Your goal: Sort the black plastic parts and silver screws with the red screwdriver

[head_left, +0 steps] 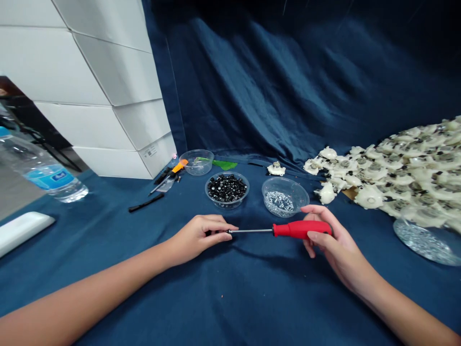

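We hold one red-handled screwdriver [300, 229] roughly level over the blue cloth [230, 298], directly in front of us. Our right hand [333, 240] grasps the handle between thumb and fingers; our left hand [203, 234] pinches one small dark piece [228, 231] at the shaft tip.

Beyond the hands we count three round clear tubs: one of black pieces [227, 188], one of small silver metal parts [279, 203], and a rear tub [198, 166] whose contents we cannot make out. We count one water bottle [50, 173], one orange-handled tool [178, 166] and four visible tiers of white cartons [93, 125], the uppermost cut off.

One cream molded part [276, 169] sits alone; the heap of similar parts [396, 173] overlaps too much for us to count and leaves the frame at right. Our left fingers cover most of the dark piece, so its shape and its fit on the tip remain unclear.
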Tool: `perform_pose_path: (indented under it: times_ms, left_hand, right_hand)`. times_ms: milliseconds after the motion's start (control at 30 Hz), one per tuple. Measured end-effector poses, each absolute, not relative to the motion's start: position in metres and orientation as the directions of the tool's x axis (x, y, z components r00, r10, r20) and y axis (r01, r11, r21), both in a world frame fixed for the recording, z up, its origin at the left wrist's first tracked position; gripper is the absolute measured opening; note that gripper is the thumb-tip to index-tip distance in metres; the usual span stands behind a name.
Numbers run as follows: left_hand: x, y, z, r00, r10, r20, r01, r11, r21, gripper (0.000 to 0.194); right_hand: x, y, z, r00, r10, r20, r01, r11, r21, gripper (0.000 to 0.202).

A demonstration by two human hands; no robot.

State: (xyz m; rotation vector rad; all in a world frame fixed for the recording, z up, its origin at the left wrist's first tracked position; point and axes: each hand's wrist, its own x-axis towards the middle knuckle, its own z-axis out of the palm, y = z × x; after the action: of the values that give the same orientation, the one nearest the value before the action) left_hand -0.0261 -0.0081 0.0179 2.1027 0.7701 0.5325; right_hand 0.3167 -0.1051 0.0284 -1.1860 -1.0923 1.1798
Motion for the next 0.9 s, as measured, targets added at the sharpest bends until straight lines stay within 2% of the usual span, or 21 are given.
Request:
perform_pose_path:
  times_ms: [100, 200, 333, 433, 567, 700, 800, 833, 900]
  left_hand:
    - [-0.0265, -0.0088, 0.0177, 0.719, 0.687, 0.106, 0.345, -0.485, 0.804, 0.031]
    - [-0.0268, -0.009, 0.0183, 0.715, 0.691, 0.105, 0.346, -0.48, 0.806, 0.031]
    - [-0.027, -0.0085, 0.0181, 0.716, 0.688, 0.118, 0.335, -0.486, 0.807, 0.031]
    - [-0.0274, -0.0086, 0.0172, 0.733, 0.671, 0.113, 0.337, -0.502, 0.797, 0.032]
    - [-0.0271, -0.0093, 0.018, 0.732, 0.672, 0.11, 0.346, -0.507, 0.789, 0.032]
    - [-0.0266, -0.0092, 0.0189, 0.73, 0.674, 0.117, 0.345, -0.51, 0.788, 0.033]
    - [-0.027, -0.0089, 0.0177, 0.73, 0.672, 0.122, 0.336, -0.509, 0.792, 0.032]
    - [-0.0272, -0.0088, 0.0173, 0.727, 0.675, 0.125, 0.333, -0.506, 0.796, 0.032]
    - [-0.0273, -0.0088, 0.0166, 0.72, 0.682, 0.127, 0.331, -0.498, 0.802, 0.031]
  right_hand:
    - [0.3174, -0.1039, 0.0289, 0.058, 0.994, -0.094, -0.024, -0.092, -0.995, 0.043]
    - [0.3187, -0.102, 0.0277, 0.061, 0.987, -0.149, 0.057, -0.152, -0.987, 0.051]
    - [0.3175, -0.1023, 0.0277, 0.083, 0.985, -0.149, -0.118, -0.138, -0.983, 0.038]
    - [0.3162, -0.1042, 0.0298, 0.05, 0.991, -0.123, -0.223, -0.109, -0.969, 0.048]
    - [0.3167, -0.1044, 0.0313, 0.008, 0.988, -0.154, -0.144, -0.151, -0.978, 0.044]
    - [0.3185, -0.1023, 0.0304, 0.033, 0.984, -0.176, -0.022, -0.175, -0.984, 0.051]
    - [0.3188, -0.1026, 0.0314, 0.006, 0.983, -0.181, -0.083, -0.18, -0.98, 0.037]
    - [0.3186, -0.1031, 0.0321, -0.007, 0.985, -0.173, -0.118, -0.173, -0.978, 0.038]
    - [0.3183, -0.1039, 0.0329, -0.021, 0.988, -0.153, -0.172, -0.154, -0.973, 0.052]
